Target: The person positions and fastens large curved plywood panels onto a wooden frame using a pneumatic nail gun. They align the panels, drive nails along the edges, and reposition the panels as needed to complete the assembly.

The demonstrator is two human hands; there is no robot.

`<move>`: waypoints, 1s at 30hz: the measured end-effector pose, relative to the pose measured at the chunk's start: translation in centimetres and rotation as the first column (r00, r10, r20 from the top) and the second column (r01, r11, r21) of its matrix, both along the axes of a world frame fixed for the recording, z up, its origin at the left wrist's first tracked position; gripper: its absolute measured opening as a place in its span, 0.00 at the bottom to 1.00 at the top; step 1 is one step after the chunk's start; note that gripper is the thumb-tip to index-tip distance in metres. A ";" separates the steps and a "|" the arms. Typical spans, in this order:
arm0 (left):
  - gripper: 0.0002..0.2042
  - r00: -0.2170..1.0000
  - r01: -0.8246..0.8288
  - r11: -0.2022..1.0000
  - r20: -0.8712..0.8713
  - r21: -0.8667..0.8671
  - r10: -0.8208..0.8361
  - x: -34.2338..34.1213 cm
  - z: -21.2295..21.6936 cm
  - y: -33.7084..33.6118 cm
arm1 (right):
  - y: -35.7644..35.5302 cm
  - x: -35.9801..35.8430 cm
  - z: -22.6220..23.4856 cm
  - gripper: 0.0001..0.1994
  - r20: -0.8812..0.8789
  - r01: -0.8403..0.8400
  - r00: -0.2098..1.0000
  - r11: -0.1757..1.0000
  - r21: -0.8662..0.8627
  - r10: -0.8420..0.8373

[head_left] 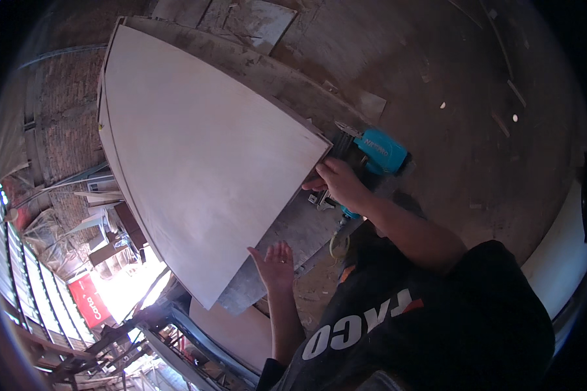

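Observation:
A large pale plywood panel (pixel 202 156) lies flat on top of a box-like wooden frame and fills the middle of the view. My right hand (pixel 340 184) grips a turquoise and black nail gun (pixel 377 151), whose nose sits at the panel's right corner. A hose (pixel 338 240) hangs from the tool's base. My left hand (pixel 275 264) is open with its fingers spread, palm toward the panel's lower edge. It is close to that edge, but I cannot tell whether it touches it.
A dusty dark floor (pixel 450 98) with wood scraps surrounds the work. More board pieces (pixel 254 19) lie at the top. A brick wall (pixel 65 117), stacked timber and a bright opening with a red sign (pixel 88 301) are at the left. My black shirt (pixel 437 326) fills the lower right.

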State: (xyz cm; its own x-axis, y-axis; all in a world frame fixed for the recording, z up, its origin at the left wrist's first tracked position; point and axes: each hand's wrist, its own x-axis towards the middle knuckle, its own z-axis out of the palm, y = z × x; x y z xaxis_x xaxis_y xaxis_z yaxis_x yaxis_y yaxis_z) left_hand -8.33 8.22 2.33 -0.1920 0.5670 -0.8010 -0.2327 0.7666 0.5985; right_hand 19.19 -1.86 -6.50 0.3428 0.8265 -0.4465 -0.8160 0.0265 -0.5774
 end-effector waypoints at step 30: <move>0.17 0.892 -0.449 0.863 0.066 0.232 0.446 4.2 -5.0 9.7 | -0.4 0.2 -0.1 0.17 -0.234 0.048 0.972 0.992 0.114 -0.020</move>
State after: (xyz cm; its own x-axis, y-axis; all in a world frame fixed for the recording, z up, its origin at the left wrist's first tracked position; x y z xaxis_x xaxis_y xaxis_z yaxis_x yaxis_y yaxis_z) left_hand -4.10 17.94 -2.65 -0.4631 0.5933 -0.6584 -0.5239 0.4159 0.7433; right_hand 19.42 -2.30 -6.57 0.2705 0.8678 -0.4168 -0.9247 0.1137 -0.3632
